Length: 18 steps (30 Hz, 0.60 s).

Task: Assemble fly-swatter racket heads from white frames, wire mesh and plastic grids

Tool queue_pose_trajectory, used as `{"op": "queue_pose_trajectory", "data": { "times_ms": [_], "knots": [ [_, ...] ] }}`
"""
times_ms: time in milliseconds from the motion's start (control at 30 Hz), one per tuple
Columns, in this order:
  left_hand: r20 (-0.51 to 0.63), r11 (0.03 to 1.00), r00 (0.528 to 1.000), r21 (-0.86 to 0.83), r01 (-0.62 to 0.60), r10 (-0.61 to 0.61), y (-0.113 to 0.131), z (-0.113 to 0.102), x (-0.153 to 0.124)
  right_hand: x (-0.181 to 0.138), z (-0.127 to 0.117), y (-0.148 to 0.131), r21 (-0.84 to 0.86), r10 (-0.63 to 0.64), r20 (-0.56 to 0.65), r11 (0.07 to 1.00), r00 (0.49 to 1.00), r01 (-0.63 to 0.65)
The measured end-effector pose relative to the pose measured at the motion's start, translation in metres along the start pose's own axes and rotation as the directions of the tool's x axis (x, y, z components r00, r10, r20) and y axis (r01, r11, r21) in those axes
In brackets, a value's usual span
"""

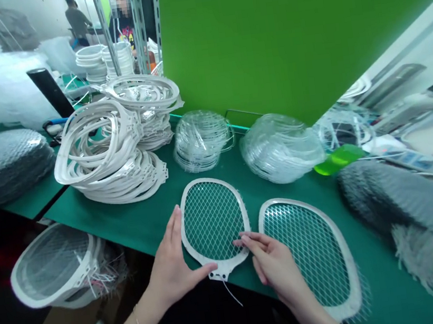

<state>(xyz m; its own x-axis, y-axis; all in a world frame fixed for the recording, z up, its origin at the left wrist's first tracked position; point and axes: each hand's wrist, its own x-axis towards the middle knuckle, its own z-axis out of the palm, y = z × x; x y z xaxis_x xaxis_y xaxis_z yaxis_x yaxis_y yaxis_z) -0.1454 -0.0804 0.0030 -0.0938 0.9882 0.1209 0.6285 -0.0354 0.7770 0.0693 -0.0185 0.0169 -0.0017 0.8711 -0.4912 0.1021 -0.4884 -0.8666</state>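
A white racket-shaped swatter frame [219,266] with a diamond wire mesh [212,221] across it lies near the table's front edge. A thin wire hangs from its tabbed lower end. Along the frame's left side my left hand [172,263] is open, fingers straight up the rim and thumb stretched to the bottom tabs. My right hand [271,261] pinches at the lower right rim, over the mesh; what lies between its fingertips is too small to make out. Partly beneath the right forearm rests a second meshed frame [347,261].
White bare frames [124,190] are piled at the left. Behind the work stand two stacks of clear plastic rings [200,140] and clear sheets [282,148]. Grey mesh sheets [405,201] lie right. A green panel [263,33] closes the back. Finished-looking frames [59,297] hang below left.
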Motion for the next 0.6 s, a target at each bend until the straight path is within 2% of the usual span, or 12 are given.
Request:
{"op": "queue_pose_trajectory", "data": {
  "times_ms": [233, 367, 433, 500, 533, 600],
  "knots": [
    [0.074, 0.995, 0.996, 0.081, -0.052, 0.046, 0.002, -0.003, 0.005, 0.008, 0.003, -0.004, -0.052, 0.019, 0.013, 0.998, 1.000, -0.018],
    [0.164, 0.990, 0.984, 0.111, -0.090, 0.071, -0.003, -0.009, 0.009, 0.007, -0.008, -0.011, -0.207, 0.025, 0.020, 0.978, 1.000, -0.020],
    [0.182, 0.989, 0.980, 0.109, -0.101, 0.079, -0.005, -0.012, 0.010, 0.000, -0.015, -0.012, -0.359, -0.096, -0.095, 0.932, 0.991, 0.056],
    [0.169, 0.989, 0.980, 0.089, -0.119, 0.102, -0.006, -0.013, 0.011, -0.011, -0.016, -0.008, -0.526, -0.350, -0.185, 0.825, 0.918, 0.208],
    [0.160, 0.989, 0.980, 0.073, -0.129, 0.116, -0.006, -0.014, 0.011, -0.017, -0.014, -0.005, -0.600, -0.479, -0.156, 0.741, 0.864, 0.302],
    [0.156, 0.988, 0.978, 0.048, -0.148, 0.139, -0.006, -0.015, 0.011, -0.027, -0.005, 0.003, -0.678, -0.623, 0.047, 0.554, 0.781, 0.483]
  ]
}}
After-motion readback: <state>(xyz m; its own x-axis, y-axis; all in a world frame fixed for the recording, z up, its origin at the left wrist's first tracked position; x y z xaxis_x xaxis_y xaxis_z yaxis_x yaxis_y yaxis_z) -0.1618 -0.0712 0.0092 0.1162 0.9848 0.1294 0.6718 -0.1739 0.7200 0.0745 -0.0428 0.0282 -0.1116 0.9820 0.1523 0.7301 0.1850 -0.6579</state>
